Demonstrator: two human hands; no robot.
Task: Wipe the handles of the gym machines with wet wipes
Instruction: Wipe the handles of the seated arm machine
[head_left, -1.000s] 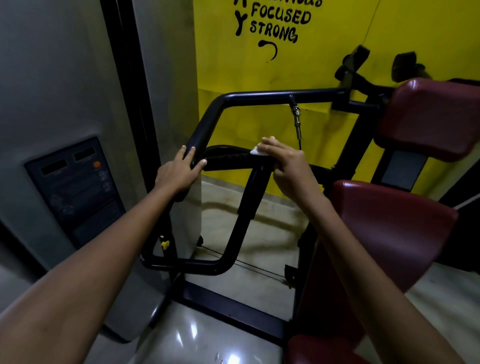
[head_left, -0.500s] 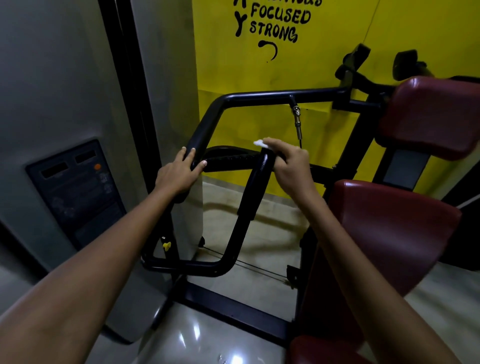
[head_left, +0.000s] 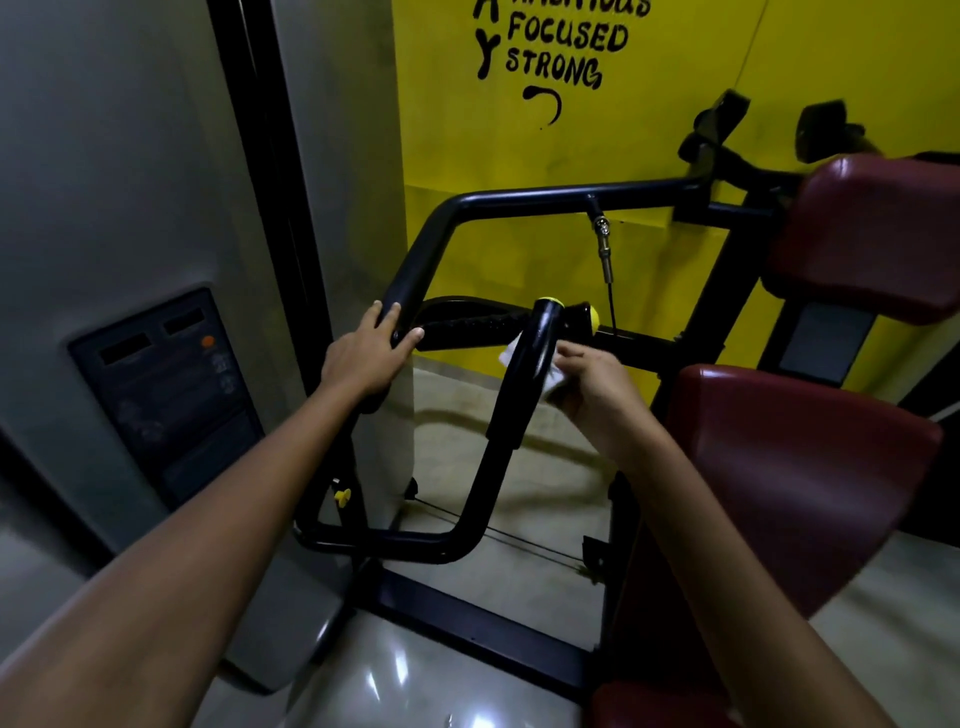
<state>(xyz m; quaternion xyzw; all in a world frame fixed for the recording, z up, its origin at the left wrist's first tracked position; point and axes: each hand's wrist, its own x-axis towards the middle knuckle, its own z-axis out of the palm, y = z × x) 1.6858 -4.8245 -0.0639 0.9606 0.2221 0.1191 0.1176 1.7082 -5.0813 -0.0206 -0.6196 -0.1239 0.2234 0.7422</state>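
Glossy pale tiled floor, black machine base frame standing on it

Two hands are seen, the left hand and the right hand. One white wet wipe is counted, though it's kinda blurred. Two handles with yellow end caps are spotted: an upright handle and a sideways handle. One bent black frame bar is counted, plus one metal cable fitting hung under it. Three dark red pads are made out: an upper pad, a middle pad, and a bottom pad cut off by the edge. One small yellow knob and one dark wall panel are counted too.
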